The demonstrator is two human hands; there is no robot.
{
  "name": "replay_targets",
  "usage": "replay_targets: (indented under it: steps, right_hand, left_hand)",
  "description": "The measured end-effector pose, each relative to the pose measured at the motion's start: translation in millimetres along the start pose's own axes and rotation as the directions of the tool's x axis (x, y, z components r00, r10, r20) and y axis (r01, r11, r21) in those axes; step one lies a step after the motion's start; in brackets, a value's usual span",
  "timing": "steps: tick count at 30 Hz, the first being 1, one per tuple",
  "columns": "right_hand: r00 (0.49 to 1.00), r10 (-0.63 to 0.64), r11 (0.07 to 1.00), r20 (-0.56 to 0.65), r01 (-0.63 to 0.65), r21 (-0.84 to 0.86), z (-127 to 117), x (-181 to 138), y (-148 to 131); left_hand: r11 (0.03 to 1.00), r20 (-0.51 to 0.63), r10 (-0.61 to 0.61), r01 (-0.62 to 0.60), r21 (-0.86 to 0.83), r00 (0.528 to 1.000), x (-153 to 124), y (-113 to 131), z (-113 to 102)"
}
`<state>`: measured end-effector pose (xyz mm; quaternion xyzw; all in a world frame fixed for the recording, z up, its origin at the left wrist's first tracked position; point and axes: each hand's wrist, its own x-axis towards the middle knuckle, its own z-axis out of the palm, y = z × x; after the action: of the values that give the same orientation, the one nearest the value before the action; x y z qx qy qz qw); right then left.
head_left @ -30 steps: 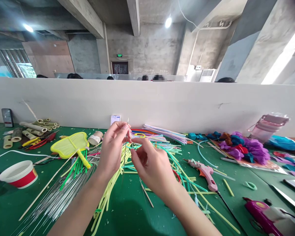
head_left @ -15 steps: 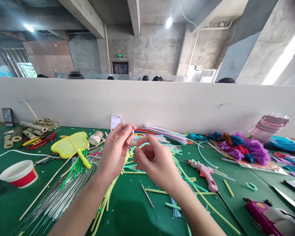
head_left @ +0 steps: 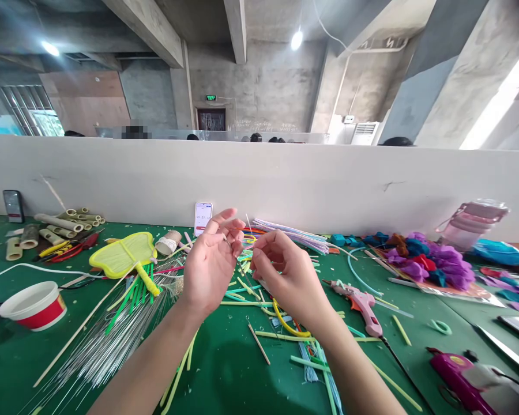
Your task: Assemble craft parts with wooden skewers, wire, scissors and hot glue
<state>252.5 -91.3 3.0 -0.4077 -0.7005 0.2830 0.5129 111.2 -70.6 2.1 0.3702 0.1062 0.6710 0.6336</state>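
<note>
Both my hands are raised over a green table [head_left: 225, 369] strewn with coloured plastic strips. My left hand [head_left: 211, 259] pinches a thin metal wire [head_left: 247, 222] between thumb and fingertips, its other fingers fanned out. My right hand [head_left: 285, 271] is closed in a pinch on the same wire just to the right. The wire's tip pokes up between the two hands. Below them lie loose yellow and green strips [head_left: 242, 288] and a curved yellow strip [head_left: 288, 323].
A bundle of thin wires [head_left: 99, 346] fans out at the lower left, beside a yellow fan-shaped piece [head_left: 123, 253] and a red-and-white cup [head_left: 34, 305]. A pink glue gun [head_left: 358, 302] lies right, another [head_left: 471, 377] at the lower right. A phone [head_left: 202, 218] leans on the white partition [head_left: 285, 178].
Both hands have shifted right and slightly up with the wire. The left hand's fingers have spread. The strips under the hands have moved, and a curved yellow strip now shows.
</note>
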Motion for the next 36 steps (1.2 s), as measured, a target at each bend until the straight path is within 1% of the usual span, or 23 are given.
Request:
replay_targets:
  steps: [2,4,7,9,14,15,17,20,22,25,28,32,36]
  right_hand:
    - [1.0,0.009,0.997,0.005,-0.009,0.07,-1.9,1.7,0.5]
    - [1.0,0.011,0.993,0.017,-0.013,0.116,-3.2,2.6,0.6]
    - [1.0,0.01,0.995,0.015,-0.012,0.103,-4.1,3.2,1.3]
    - [1.0,0.007,0.996,0.008,-0.008,0.083,-3.4,3.2,1.9]
    - [1.0,-0.025,0.996,0.017,0.024,0.081,6.4,0.7,1.4]
    - [0.999,-0.028,0.996,0.023,0.026,0.084,9.4,-0.3,1.1]
    - [0.999,-0.026,0.996,0.039,0.022,0.089,15.3,-2.3,1.2]
    - [0.998,-0.019,0.996,0.059,0.014,0.083,20.8,-4.1,2.1]
    - [0.998,-0.02,0.998,0.062,0.016,0.063,21.5,-4.2,2.5]
    - [0.998,-0.029,1.0,0.048,0.029,0.006,20.3,-3.8,2.4]
    - [0.999,-0.032,0.998,0.02,0.034,-0.055,20.1,-4.1,2.3]
    - [0.999,-0.042,0.996,0.012,0.043,-0.08,23.1,-5.1,3.2]
    - [0.999,-0.045,0.998,0.011,0.046,-0.049,26.4,-5.6,4.8]
  left_hand:
    - [0.999,-0.032,0.035,-0.036,-0.021,0.999,0.0,-10.0,-0.3]
    - [0.994,-0.07,0.109,-0.109,0.005,0.992,0.1,-21.5,0.0]
    - [0.989,-0.086,0.137,-0.133,0.058,0.987,0.7,-31.3,0.6]
    - [0.987,-0.077,0.144,-0.137,0.088,0.987,1.5,-29.3,0.4]
    - [0.977,-0.06,0.175,-0.166,0.13,0.983,5.0,-10.4,-2.4]
    - [0.974,-0.06,0.176,-0.165,0.154,0.983,6.0,-7.4,-3.7]
    - [0.956,-0.055,0.165,-0.146,0.256,0.985,8.7,-2.6,-7.3]
    - [0.881,-0.049,0.163,-0.123,0.458,0.985,13.8,4.7,-14.6]
    - [0.807,-0.02,0.21,-0.162,0.568,0.977,16.4,11.5,-19.3]
    - [0.661,0.066,0.281,-0.243,0.71,0.957,17.0,22.9,-23.0]
    - [0.535,0.128,0.278,-0.264,0.803,0.952,14.3,31.4,-22.8]
    - [0.463,0.147,0.27,-0.262,0.847,0.952,9.3,36.4,-19.6]
    - [0.435,0.155,0.268,-0.263,0.861,0.951,4.5,38.0,-14.7]
